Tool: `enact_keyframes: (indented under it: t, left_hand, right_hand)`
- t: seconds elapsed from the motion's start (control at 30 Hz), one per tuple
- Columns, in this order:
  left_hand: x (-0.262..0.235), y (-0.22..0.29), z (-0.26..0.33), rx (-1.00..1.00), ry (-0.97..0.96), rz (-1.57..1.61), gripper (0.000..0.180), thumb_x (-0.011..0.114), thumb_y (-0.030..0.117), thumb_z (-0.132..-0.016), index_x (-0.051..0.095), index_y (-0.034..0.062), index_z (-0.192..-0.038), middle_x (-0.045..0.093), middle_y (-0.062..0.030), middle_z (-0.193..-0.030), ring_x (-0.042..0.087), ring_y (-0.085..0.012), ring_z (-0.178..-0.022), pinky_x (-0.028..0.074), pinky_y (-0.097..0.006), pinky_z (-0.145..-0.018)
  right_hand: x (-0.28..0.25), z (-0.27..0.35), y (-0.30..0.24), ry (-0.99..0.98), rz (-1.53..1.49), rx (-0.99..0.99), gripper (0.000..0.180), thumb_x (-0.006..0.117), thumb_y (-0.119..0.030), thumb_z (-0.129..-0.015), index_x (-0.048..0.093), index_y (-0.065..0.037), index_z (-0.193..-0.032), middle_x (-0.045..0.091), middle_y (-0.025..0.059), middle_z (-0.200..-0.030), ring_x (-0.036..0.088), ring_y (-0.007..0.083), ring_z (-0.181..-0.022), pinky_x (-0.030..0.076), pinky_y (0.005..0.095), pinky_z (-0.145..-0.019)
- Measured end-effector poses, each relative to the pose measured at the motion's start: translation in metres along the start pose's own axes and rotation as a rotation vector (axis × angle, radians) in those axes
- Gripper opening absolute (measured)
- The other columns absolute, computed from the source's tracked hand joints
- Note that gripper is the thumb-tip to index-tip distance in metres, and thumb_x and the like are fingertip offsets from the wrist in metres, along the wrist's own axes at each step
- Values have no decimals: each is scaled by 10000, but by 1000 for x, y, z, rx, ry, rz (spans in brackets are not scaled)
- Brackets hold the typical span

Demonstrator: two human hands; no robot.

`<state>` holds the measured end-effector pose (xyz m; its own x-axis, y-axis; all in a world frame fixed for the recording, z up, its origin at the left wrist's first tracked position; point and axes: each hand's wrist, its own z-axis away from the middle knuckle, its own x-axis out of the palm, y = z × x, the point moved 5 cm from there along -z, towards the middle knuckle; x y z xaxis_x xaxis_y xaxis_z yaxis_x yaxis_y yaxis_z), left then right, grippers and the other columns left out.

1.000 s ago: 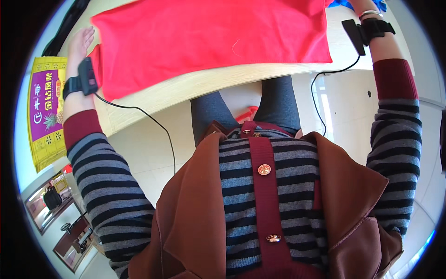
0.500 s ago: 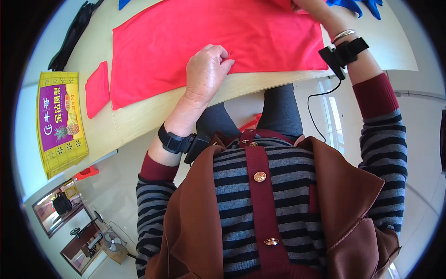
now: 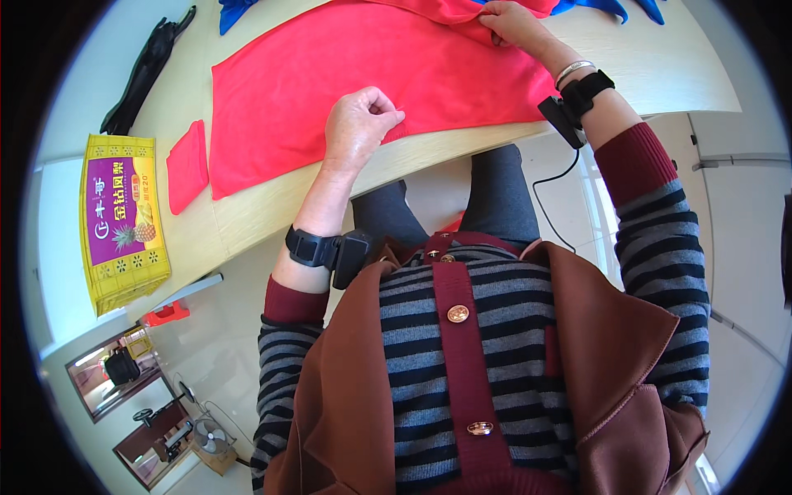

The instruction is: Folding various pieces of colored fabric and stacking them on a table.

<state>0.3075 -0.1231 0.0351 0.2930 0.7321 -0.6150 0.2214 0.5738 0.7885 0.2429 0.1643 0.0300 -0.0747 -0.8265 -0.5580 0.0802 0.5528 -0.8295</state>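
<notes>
A large red cloth (image 3: 289, 115) lies spread across the pale table, its near edge running close to the table's front edge. At the middle of that near edge, my left hand (image 3: 355, 128) is closed in a pinch, and the cloth gathers slightly by its thumb. Farther off to the right, my right hand (image 3: 516, 26) grips the cloth's far side between fingers and thumb. There the fabric is lifted and bunched in folds. A small red cloth piece (image 3: 188, 167) lies flat just left of the big cloth.
At the left stands a yellow and purple box (image 3: 124, 219) with a pineapple picture. Beyond it lies a black arm-shaped object (image 3: 148, 74). Blue cloth pieces (image 3: 237, 12) show along the far side of the table (image 3: 668, 74). A fan (image 3: 213, 436) stands on the floor at lower left.
My right hand has moved left, drawing the cloth's far right part inward and baring table at the right. My left hand has shifted slightly left, still pinched at the near edge.
</notes>
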Motion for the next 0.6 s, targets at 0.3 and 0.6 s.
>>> enact_keyframes:
  t: [0.3, 0.6]
  left_hand:
    - [-49, -5, 42, -141, -46, 560, 92, 693, 84, -813, 621, 27, -803, 579, -4, -705, 521, -78, -647, 413, -229, -623]
    - [-107, -247, 262, -401, 192, 961, 245, 699, 272, -818, 578, 63, -852, 553, -38, -700, 547, -154, -665, 438, -266, -633]
  right_hand:
    - [13, -5, -3, 16, -5, 44, 168, 510, -121, -854, 660, -48, -868, 583, 45, -611, 552, 163, -526, 448, 298, -489]
    - [-8, -11, 35, -74, -87, 50, 178, 558, -240, -928, 630, -96, -1005, 547, -23, -673, 526, 86, -546, 405, 222, -488]
